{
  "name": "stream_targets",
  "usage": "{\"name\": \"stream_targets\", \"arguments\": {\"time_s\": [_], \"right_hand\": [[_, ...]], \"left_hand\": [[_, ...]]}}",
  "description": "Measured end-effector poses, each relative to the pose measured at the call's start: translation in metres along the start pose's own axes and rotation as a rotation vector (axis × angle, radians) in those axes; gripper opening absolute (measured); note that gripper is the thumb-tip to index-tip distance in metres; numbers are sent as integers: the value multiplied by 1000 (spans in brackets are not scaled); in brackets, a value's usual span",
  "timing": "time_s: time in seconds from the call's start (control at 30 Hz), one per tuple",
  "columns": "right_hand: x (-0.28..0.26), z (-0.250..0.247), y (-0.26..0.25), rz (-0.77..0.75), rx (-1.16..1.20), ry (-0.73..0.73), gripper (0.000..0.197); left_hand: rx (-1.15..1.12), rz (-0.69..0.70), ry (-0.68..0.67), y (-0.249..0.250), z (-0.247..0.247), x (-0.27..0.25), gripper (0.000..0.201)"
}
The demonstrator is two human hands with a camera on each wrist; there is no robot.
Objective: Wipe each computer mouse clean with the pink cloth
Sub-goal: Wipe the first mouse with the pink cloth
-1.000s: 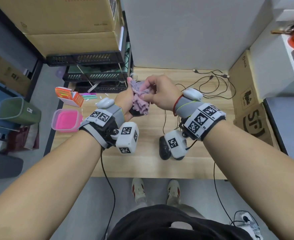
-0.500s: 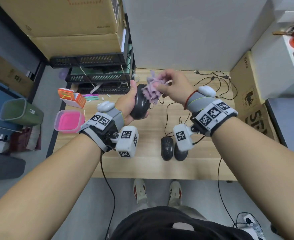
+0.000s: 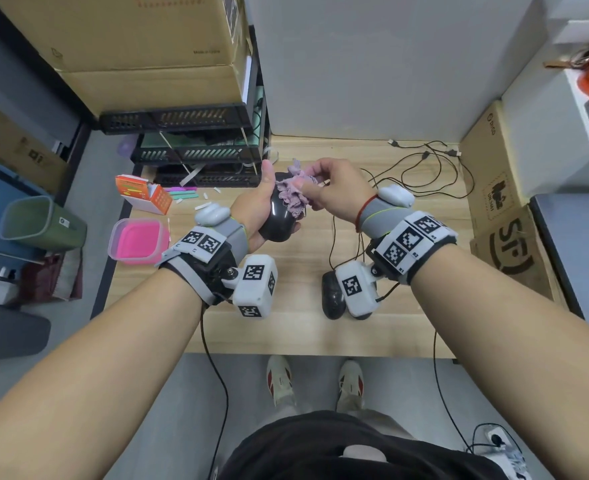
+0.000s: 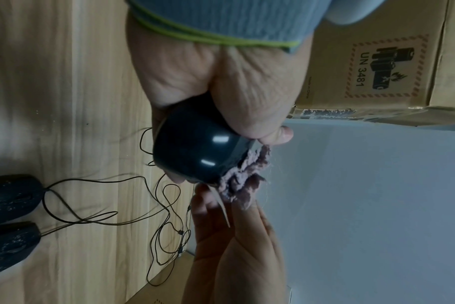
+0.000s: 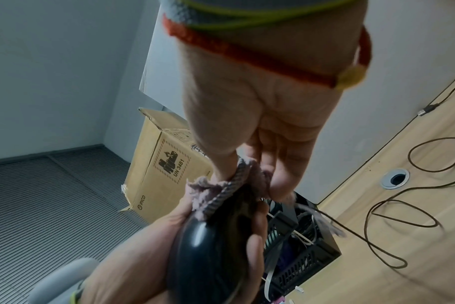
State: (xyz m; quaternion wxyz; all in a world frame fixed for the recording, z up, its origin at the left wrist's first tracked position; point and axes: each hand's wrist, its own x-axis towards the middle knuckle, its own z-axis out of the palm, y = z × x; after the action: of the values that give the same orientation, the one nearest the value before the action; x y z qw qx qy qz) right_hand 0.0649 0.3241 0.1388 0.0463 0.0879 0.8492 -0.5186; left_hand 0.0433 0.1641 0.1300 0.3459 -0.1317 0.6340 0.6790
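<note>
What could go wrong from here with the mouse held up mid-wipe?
1. The left hand holds the glossy black mouse above the table; rubbing pressure might slip it loose.
2. The right hand only pinches the pink cloth, so it could drop.
3. The mouse's cable appears to hang toward the tangled cables and may snag the two mice on the table.

Glossy black mouse (image 3: 278, 216), dusty pink cloth (image 3: 293, 195), pale wood-grain table (image 3: 307, 327), bright pink tub (image 3: 137, 241)

I'm seeing a glossy black plastic mouse (image 3: 279, 216) catching highlights, a nubbly, frayed pink cloth (image 3: 295, 195) lying against it, over a pale matt wood-grain surface (image 3: 307, 327).
</note>
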Motion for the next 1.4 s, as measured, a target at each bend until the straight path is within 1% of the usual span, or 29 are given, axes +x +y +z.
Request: {"name": "stream_targets", "arguments": {"time_s": [0.1,0.2,0.27,0.3,0.4,0.43,0.47,0.5,0.57,0.63,0.7,0.77,0.8,0.87,0.93,1.03,1.07,1.13,1.2,1.23,1.3,1.37,1.4], "right_hand": [[-4,3,-3,68,1,-53,33],[-2,2,-6,106,-21,-73,37],[1,0,-8,158,-4,-103,45],[2,0,-10,185,9,-116,45],[-1,-1,-14,228,136,-145,36],[-3,0,-15,231,205,-153,32],[-5,1,-16,219,258,-164,28],[-8,1,-17,191,282,-177,26],[-11,3,-17,130,277,-202,20],[-13,3,-16,104,272,-237,15],[-14,0,-15,83,234,-286,16],[-15,-3,-14,60,153,-338,24],[-15,-4,-14,56,126,-345,27],[-14,-5,-14,74,178,-298,21],[-9,-8,-15,99,286,-194,15],[4,-12,-16,128,324,13,15],[7,-14,-17,140,330,41,16],[7,-14,-18,149,335,8,19],[3,-15,-18,143,345,-78,17],[0,-16,-18,142,349,-119,15],[-5,-19,-16,152,367,-178,14],[-10,-21,-16,164,329,-227,14],[-11,-20,-15,178,282,-273,15]], "left_hand": [[-51,7,57,-1,-1,3,92],[-44,6,88,-1,-2,4,95],[-27,-13,117,1,-2,2,97],[-33,-6,151,2,-2,2,92],[-93,47,280,4,-1,2,53],[-124,55,307,4,-2,4,44],[-156,48,320,5,-4,5,41],[-182,41,323,6,-6,8,42],[-197,36,335,6,-10,13,44],[-191,41,363,8,-12,13,41],[-198,47,371,12,-12,10,42],[-179,46,365,14,-9,6,42],[-158,53,361,16,-7,4,39],[-103,63,342,20,-1,1,36],[-52,68,308,21,3,0,33],[76,69,294,18,12,-2,37],[125,78,289,15,16,-2,40],[155,100,323,11,21,1,43],[175,122,363,12,23,3,42],[220,131,374,13,21,5,42],[380,172,388,16,16,3,47],[560,215,383,21,13,-1,44],[615,236,383,22,12,-2,41]]}}
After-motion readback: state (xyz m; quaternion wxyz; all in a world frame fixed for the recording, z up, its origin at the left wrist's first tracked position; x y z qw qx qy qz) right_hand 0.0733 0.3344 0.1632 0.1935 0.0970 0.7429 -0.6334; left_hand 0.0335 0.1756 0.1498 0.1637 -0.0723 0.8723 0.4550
